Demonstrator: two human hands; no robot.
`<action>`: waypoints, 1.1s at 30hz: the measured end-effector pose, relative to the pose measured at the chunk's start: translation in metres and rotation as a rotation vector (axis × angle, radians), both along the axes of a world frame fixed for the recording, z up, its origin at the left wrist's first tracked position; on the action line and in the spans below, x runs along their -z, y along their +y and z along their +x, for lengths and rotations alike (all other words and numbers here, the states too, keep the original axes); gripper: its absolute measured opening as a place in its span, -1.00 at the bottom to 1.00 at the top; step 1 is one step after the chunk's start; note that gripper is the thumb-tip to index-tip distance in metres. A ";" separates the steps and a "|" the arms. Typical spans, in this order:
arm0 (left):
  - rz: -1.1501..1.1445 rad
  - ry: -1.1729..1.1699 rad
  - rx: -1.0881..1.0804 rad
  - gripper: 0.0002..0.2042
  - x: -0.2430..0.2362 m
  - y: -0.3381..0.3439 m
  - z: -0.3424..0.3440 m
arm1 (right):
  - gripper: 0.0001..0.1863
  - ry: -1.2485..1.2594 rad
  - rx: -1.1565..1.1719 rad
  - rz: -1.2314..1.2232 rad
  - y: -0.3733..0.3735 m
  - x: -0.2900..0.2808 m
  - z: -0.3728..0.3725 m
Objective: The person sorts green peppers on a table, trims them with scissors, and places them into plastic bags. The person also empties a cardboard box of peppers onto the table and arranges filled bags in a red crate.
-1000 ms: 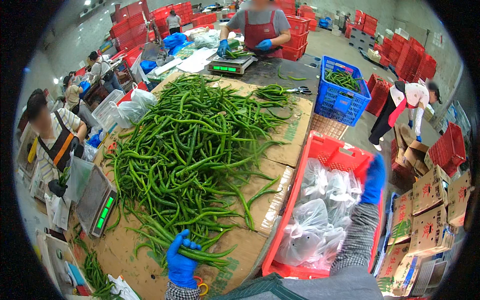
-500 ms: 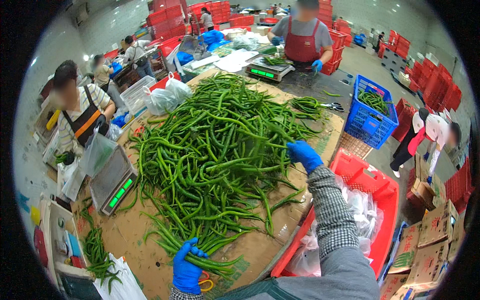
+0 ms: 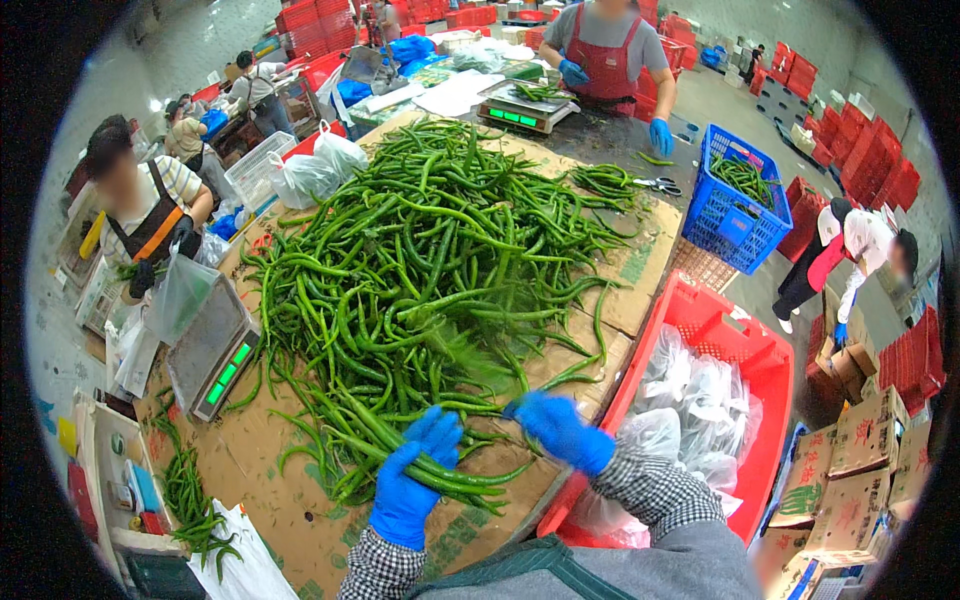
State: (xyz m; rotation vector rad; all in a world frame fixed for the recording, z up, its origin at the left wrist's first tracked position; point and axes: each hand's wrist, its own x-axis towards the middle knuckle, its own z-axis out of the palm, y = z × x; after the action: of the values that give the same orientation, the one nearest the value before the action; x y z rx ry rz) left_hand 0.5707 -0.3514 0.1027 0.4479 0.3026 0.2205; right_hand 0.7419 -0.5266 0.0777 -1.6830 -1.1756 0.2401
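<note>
A large heap of long green chili peppers (image 3: 430, 240) covers the cardboard-topped table. At its near edge my blue-gloved left hand (image 3: 412, 480) is closed around a bunch of green chili peppers (image 3: 465, 478), their ends poking out to the right past the fingers. To the right of that bunch is my right hand (image 3: 565, 430), also blue-gloved, over the cardboard by the red crate. Motion smears its fingers, so I cannot make out whether it holds a pepper. A blurred green streak shows over the heap beyond both hands.
A red crate (image 3: 780, 385) of white plastic bags stands to my right, with a blue crate (image 3: 745, 235) of peppers beyond. A scale (image 3: 215, 350) sits left, another scale (image 3: 525, 108) at the back. Scissors (image 3: 660, 185) lie far right. Co-workers stand left and across the table.
My right hand has come down from the heap's right side toward my left hand. The left hand, still gripping its bunch, has risen slightly and shifted right.
</note>
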 end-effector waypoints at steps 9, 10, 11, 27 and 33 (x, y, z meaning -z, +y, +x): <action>-0.031 0.027 -0.157 -0.74 0.017 0.014 -0.039 | -0.78 0.046 0.155 0.003 0.059 0.011 0.046; -0.013 0.046 -0.179 -0.74 0.017 0.015 -0.044 | -0.82 -0.150 0.361 0.075 0.068 0.017 0.076; -0.003 0.058 -0.183 -0.73 0.018 0.017 -0.047 | -0.77 -0.133 0.490 0.027 0.065 0.029 0.104; 0.027 0.251 -0.256 -0.72 0.032 0.020 -0.081 | -0.57 -0.189 -0.147 -0.238 0.009 0.045 -0.006; 0.021 0.313 -0.145 -0.68 0.030 0.022 -0.074 | -0.63 -0.374 0.197 -0.451 0.000 0.064 0.107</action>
State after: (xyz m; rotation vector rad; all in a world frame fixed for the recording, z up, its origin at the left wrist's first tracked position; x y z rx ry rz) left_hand 0.4971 -0.3295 0.0729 0.4819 0.6406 0.2956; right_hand 0.8485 -0.5266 0.0139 -2.2995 -1.2777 0.0689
